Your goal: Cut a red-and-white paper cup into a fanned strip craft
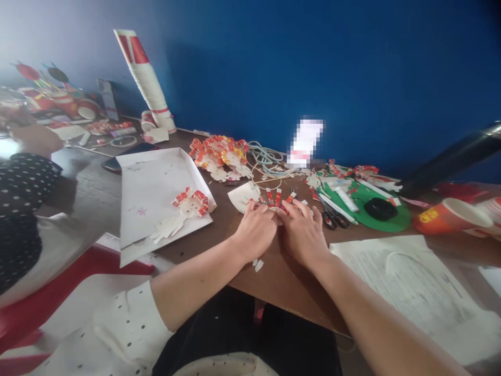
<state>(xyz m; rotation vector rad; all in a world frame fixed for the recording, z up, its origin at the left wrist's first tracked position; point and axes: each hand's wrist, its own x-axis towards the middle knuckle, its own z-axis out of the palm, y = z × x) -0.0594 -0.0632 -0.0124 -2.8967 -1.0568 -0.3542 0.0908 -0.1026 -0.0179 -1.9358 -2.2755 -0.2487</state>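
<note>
Bending over a strip-cut red-and-white paper piece on the brown table, the left hand and right hand lay side by side, fingers touching it; whether they pinched it could not be told. Behind rose a blue wall, a tall stack of paper cups standing near it. A shallow white box lay to the left, scissors, a green disc and a printed sheet to the right.
</note>
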